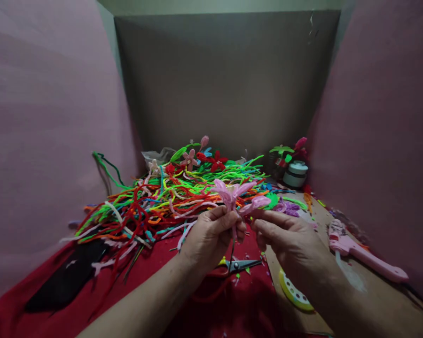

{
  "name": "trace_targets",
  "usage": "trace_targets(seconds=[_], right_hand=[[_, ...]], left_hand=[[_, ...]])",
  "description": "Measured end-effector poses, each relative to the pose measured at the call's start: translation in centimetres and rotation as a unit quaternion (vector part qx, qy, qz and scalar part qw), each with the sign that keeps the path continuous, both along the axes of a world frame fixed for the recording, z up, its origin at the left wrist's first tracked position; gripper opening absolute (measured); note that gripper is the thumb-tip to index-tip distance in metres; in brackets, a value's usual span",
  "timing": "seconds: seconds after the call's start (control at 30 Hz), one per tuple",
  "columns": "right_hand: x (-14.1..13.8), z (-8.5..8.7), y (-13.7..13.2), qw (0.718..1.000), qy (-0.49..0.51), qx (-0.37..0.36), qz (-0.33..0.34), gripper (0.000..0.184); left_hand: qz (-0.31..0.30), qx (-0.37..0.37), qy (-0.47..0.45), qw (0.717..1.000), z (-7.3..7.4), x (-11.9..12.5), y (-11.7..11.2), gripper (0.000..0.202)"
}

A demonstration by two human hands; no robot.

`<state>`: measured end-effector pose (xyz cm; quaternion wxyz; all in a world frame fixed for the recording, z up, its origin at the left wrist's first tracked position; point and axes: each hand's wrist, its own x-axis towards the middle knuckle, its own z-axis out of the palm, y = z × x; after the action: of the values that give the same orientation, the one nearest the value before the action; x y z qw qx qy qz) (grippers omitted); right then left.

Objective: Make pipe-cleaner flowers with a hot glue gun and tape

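A pink pipe-cleaner flower [229,193] stands upright in front of me. Its stem is pinched between the thumb and fingers of my left hand [216,230], and a thin dark wire hangs below. To the flower's right, a pink petal [256,204] slants outward from the base. My right hand [285,234] has its fingertips closed together at that petal's lower side; the exact contact is hard to see. Under the hands, scissors [241,265] with orange and yellow handles lie on the red cloth [183,291], blades partly apart.
Behind the hands spreads a heap of coloured pipe cleaners [141,206], with finished flowers [216,162] at the back. A pink glue gun [366,258] rests on cardboard [324,225] at right, near a yellow disc with holes [294,291]. A black phone-like slab [66,277] lies left; a pale jar [295,174] stands back right.
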<state>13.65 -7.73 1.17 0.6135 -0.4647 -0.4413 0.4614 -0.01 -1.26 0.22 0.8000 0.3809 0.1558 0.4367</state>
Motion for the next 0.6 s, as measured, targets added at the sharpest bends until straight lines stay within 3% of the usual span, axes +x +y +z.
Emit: trace_targets(seconds=[0.1, 0.27, 0.43, 0.6], right_hand=[[-1.5, 0.0, 1.3, 0.994, 0.106, 0.017, 0.033, 0.012], [-2.1, 0.1, 1.6, 0.988, 0.145, 0.041, 0.020, 0.011], [-2.0, 0.4, 1.0, 0.990, 0.077, 0.109, -0.038, 0.006], [-1.4, 1.4, 0.0, 0.983, -0.068, 0.123, -0.115, 0.003]], left_hand=[[-0.016, -0.003, 0.004, 1.000, -0.1, 0.0, -0.1, 0.018], [-0.029, -0.001, 0.006, 1.000, -0.1, 0.0, -0.2, 0.018], [-0.021, 0.024, 0.018, 0.999, -0.2, -0.1, 0.0, 0.014], [0.044, 0.077, 0.096, 0.991, -0.1, -0.1, 0.4, 0.015]])
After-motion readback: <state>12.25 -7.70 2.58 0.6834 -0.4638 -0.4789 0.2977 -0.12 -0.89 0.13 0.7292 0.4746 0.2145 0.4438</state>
